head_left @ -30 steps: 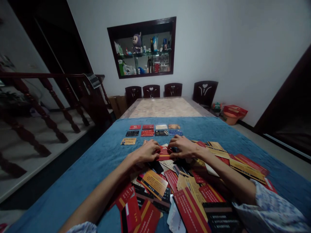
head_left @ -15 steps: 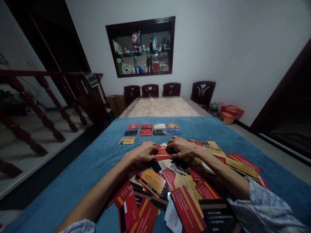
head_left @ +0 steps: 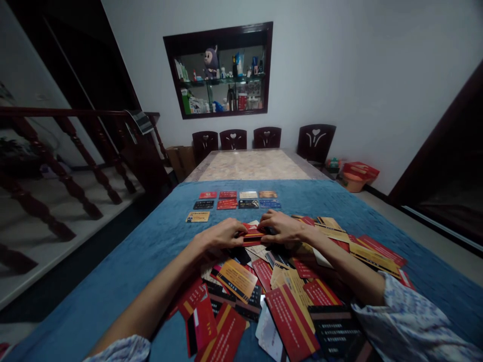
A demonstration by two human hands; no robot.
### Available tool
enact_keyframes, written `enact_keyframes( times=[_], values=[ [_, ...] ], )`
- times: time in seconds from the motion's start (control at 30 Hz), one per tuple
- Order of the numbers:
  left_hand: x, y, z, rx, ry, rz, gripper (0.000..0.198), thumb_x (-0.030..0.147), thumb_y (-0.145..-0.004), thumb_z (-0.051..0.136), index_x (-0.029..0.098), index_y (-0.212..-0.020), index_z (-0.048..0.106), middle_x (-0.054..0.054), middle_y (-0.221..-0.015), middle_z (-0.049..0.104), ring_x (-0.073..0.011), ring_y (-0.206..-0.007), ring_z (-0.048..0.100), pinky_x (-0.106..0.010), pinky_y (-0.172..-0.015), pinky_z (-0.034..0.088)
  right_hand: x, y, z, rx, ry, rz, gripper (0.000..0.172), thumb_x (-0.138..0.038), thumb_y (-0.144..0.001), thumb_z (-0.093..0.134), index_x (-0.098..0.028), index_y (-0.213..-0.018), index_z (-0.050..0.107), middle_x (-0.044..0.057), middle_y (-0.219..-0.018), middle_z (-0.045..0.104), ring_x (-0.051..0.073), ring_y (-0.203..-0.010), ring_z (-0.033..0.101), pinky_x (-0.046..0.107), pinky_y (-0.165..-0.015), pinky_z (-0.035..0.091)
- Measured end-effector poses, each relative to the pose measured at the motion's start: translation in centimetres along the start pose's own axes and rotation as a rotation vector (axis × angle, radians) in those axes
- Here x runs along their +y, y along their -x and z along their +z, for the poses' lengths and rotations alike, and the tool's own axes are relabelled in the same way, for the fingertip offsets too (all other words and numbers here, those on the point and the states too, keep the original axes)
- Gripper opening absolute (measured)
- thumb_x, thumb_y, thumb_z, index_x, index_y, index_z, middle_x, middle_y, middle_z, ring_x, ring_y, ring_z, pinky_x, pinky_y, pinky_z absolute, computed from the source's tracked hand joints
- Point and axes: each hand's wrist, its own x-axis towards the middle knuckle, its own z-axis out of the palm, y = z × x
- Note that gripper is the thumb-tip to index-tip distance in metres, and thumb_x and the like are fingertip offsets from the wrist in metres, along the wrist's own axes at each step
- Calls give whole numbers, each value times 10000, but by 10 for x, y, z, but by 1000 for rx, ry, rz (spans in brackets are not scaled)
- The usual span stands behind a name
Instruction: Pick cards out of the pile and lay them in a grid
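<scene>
My left hand [head_left: 222, 234] and my right hand [head_left: 281, 227] meet over a red card [head_left: 252, 234], each pinching one end of it, lifted slightly above the heap. Under my forearms lies a loose pile of cards [head_left: 287, 296], red, orange, black and white, spread on a blue cloth [head_left: 124, 271]. Beyond my hands, two neat rows of cards [head_left: 237, 199] lie face up on the cloth, and a single yellow card [head_left: 197, 216] sits below them at the left.
The bare table top [head_left: 252, 165] continues past the cloth, with several dark chairs [head_left: 268, 137] at its far end. A wall niche [head_left: 222, 70] holds bottles and a plush toy. A wooden stair railing [head_left: 75, 151] runs along the left; a red basket [head_left: 356, 176] stands on the floor at right.
Both hands have closed on the red card's ends and raised it a little off the pile. The view has shifted slightly.
</scene>
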Motion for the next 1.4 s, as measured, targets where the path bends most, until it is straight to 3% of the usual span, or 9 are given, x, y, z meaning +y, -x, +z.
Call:
enact_keyframes(
  times=[0.17, 0.33, 0.47, 0.7, 0.9, 1.0, 1.17, 1.4],
  values=[
    [-7, 4, -1, 63, 140, -74, 297, 210, -842, 459, 147, -960, 724, -18, -813, 692, -125, -719, 562, -194, -667, 403, 3, -2, 1, 32, 0, -22, 267, -296, -885, 572, -180, -1068, 729, 108, -1005, 697, 238, -963, 551, 376, -863, 426],
    [-16, 1, 1, 139, 147, -82, 338, 227, -888, 395, 108, -818, 704, 14, -658, 597, -92, -610, 464, -187, -610, 373, 3, -5, 3, 109, 10, 33, 238, -177, -898, 519, -168, -1009, 730, 101, -921, 709, 216, -913, 570, 336, -829, 433],
    [-23, -3, 8, 227, 146, -103, 288, 193, -871, 421, 103, -849, 694, 6, -699, 632, -103, -642, 499, -193, -637, 399, 1, -8, 7, 143, 24, 119, 303, -127, -875, 519, -173, -1124, 685, 103, -996, 710, 226, -978, 587, 319, -829, 430],
    [-25, -5, 21, 334, 190, -122, 339, 87, -812, 457, 154, -1035, 704, -54, -1002, 744, -177, -884, 663, -266, -827, 494, -1, -12, 15, 163, 71, 213, 417, -133, -882, 520, -195, -1289, 587, 103, -1010, 703, 233, -998, 588, 322, -837, 407],
    [-28, -7, 31, 402, 140, -128, 527, 37, -776, 484, 184, -1273, 583, -76, -1185, 699, -196, -1046, 657, -324, -934, 498, -2, -13, 19, 214, 101, 259, 458, -157, -897, 515, -240, -1345, 561, 85, -924, 690, 218, -894, 583, 302, -772, 395],
    [-29, -8, 35, 416, 111, -164, 536, 56, -804, 489, 193, -1322, 511, -61, -1073, 718, -183, -924, 680, -305, -855, 516, 0, -13, 23, 232, 113, 247, 471, -159, -900, 513, -249, -1361, 551, 82, -942, 699, 215, -885, 576, 299, -759, 391],
    [-27, -8, 36, 424, 87, -213, 426, 93, -830, 497, 193, -1244, 521, -33, -896, 706, -178, -812, 672, -275, -771, 499, 5, -15, 31, 273, 118, 191, 470, -148, -926, 476, -253, -1380, 536, 82, -1013, 718, 212, -894, 563, 325, -790, 396],
    [-25, -8, 35, 515, 136, -217, 421, 84, -835, 458, 203, -1233, 527, -23, -923, 700, -148, -788, 648, -269, -785, 507, 7, -17, 35, 291, 146, 212, 547, -225, -922, 550, -203, -1457, 433, 134, -1136, 667, 244, -1021, 522, 361, -846, 403]
  ],
)
